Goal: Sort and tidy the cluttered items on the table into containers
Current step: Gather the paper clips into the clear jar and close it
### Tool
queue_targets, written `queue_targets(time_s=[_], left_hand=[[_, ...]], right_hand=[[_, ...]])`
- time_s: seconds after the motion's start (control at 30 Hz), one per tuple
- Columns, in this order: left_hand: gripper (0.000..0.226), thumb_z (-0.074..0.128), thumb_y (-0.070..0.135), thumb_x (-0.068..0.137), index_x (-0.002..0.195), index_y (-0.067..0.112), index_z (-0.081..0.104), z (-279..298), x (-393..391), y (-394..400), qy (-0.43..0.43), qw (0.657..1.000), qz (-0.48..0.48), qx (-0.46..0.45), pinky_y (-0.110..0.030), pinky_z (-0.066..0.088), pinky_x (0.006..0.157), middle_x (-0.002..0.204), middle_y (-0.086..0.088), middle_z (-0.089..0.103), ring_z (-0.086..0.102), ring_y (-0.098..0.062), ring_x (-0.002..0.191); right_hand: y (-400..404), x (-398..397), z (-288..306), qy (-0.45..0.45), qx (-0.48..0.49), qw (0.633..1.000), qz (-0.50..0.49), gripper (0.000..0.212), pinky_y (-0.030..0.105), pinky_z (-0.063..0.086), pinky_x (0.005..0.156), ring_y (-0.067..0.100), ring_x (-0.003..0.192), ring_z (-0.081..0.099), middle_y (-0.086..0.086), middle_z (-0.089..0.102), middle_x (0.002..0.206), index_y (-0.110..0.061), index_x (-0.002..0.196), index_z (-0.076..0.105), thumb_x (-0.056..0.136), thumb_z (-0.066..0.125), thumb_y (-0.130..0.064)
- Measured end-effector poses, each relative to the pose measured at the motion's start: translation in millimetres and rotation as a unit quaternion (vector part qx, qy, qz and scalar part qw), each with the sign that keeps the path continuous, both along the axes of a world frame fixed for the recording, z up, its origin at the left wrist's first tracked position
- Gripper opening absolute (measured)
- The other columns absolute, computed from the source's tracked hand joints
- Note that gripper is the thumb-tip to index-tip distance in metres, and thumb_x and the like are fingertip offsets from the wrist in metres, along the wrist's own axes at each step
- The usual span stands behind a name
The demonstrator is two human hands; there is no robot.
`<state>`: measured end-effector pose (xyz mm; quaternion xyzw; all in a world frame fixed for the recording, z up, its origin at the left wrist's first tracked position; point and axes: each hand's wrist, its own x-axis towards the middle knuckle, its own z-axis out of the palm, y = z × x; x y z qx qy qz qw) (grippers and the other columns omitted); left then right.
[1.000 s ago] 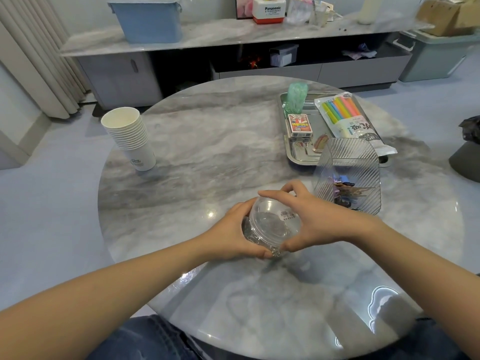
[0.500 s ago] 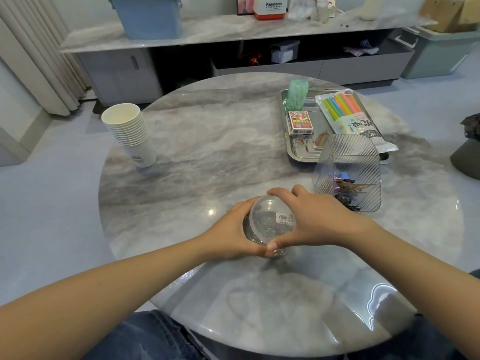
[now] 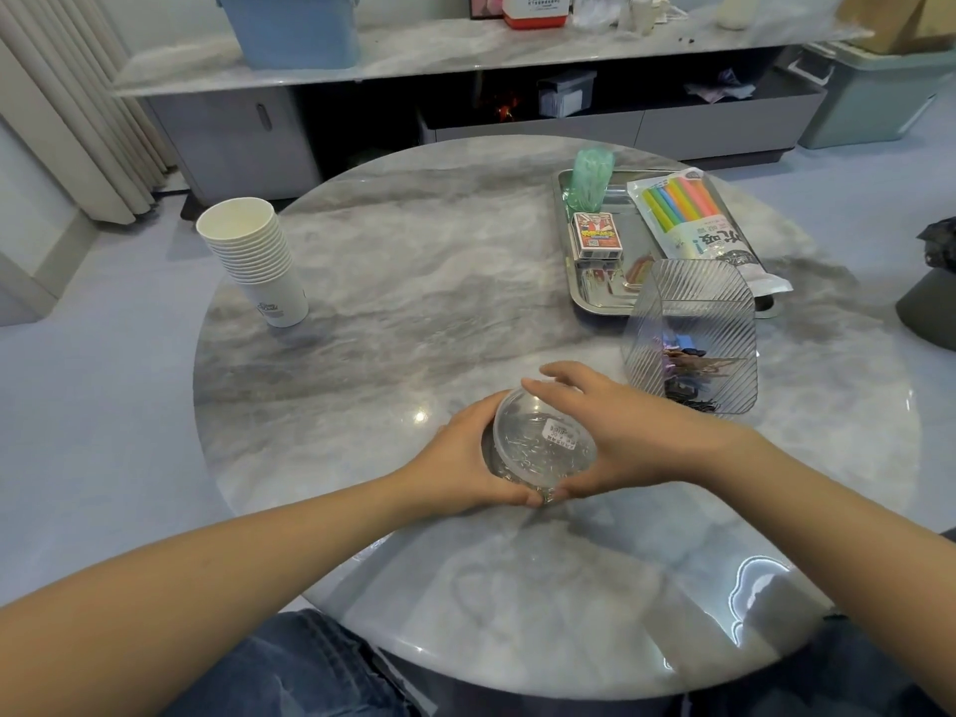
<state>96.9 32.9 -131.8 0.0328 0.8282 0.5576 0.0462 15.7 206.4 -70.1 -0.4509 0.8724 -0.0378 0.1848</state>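
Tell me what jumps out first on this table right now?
Both hands, left hand and right hand, grip a small clear tub at the table's near middle. Right of them stands a ribbed clear bin, a metal tray behind it. A stack of paper cups stands far left.

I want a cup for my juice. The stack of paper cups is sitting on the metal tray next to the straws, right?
Not quite. The head view shows the stack of paper cups standing on the bare table, far on the left side, away from the metal tray. The pack of straws does lie on that tray, on the right.
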Motion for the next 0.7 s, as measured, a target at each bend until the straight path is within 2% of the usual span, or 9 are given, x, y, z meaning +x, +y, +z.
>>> queue_targets(time_s=[0.07,0.23,0.33,0.4,0.43,0.53,0.63,0.7], left_hand=[[0.086,0.092,0.021,0.056,0.12,0.05,0.041,0,0,0,0.0,1.0,0.006,-0.002,-0.015,0.042,0.097,0.121,0.027,0.056,0.051,0.007,0.115],[0.09,0.091,0.021,0.057,0.123,0.05,0.038,-1,-1,-1,-0.019,1.0,0.002,-0.002,-0.01,0.039,0.095,0.123,0.029,0.053,0.048,0.01,0.117],[0.091,0.085,0.01,0.065,0.136,0.037,0.034,9,-8,-15,-0.104,0.992,-0.067,0.017,-0.01,0.036,0.098,0.133,0.021,0.047,0.044,0.01,0.121],[0.075,0.069,0.005,0.075,0.138,0.032,0.039,20,-15,-26,-0.175,0.973,-0.132,0.075,-0.014,0.037,0.101,0.135,0.017,0.05,0.046,0.003,0.125],[0.064,0.061,0.007,0.078,0.135,0.032,0.044,23,-18,-29,-0.202,0.963,-0.134,0.114,-0.016,0.039,0.102,0.133,0.016,0.053,0.048,-0.001,0.124],[0.027,0.046,0.025,0.097,0.12,0.022,0.06,23,-22,-21,-0.241,0.955,-0.008,0.174,-0.021,0.043,0.098,0.121,0.005,0.065,0.059,-0.01,0.112],[0.023,0.05,0.032,0.096,0.107,0.021,0.067,19,-24,-13,-0.243,0.953,0.077,0.164,-0.014,0.044,0.073,0.099,0.005,0.071,0.063,-0.007,0.088],[0.018,0.054,0.031,0.094,0.1,0.024,0.069,21,-28,-12,-0.257,0.951,0.102,0.14,-0.02,0.033,0.066,0.097,0.002,0.068,0.05,-0.013,0.084]], right_hand=[[1,-1,-1,-0.027,-0.011,1.0,0.001,0.111,0.021,0.029,0.107,0.011,0.138,0.025,-0.004,0.018,0.15,-0.03,0.15,0.008,0.065,0.075,-0.054],[-1,0,-1,0.013,-0.02,1.0,-0.004,0.106,0.021,0.033,0.104,0.012,0.133,0.035,-0.004,0.027,0.149,-0.028,0.149,0.016,0.065,0.075,-0.055],[1,0,-1,-0.003,-0.031,0.999,-0.01,0.106,0.023,0.03,0.108,0.011,0.137,0.031,-0.006,0.025,0.152,-0.03,0.149,0.018,0.063,0.076,-0.055],[2,-1,1,-0.021,-0.032,0.999,-0.017,0.109,0.022,0.025,0.11,0.009,0.139,0.027,-0.008,0.021,0.155,-0.033,0.148,0.019,0.06,0.079,-0.055],[2,-2,2,-0.029,-0.033,0.999,-0.02,0.11,0.021,0.023,0.11,0.008,0.14,0.024,-0.009,0.018,0.156,-0.034,0.148,0.019,0.058,0.08,-0.055],[3,-5,0,-0.042,-0.037,0.998,-0.025,0.112,0.02,0.018,0.112,0.006,0.142,0.02,-0.01,0.014,0.157,-0.037,0.147,0.019,0.056,0.081,-0.056],[3,-6,-2,-0.047,-0.036,0.998,-0.028,0.113,0.021,0.018,0.113,0.006,0.142,0.019,-0.011,0.012,0.157,-0.037,0.147,0.018,0.056,0.081,-0.057],[3,-7,-2,-0.055,-0.033,0.998,-0.027,0.115,0.022,0.017,0.114,0.006,0.142,0.017,-0.01,0.011,0.157,-0.035,0.148,0.016,0.056,0.08,-0.057]])
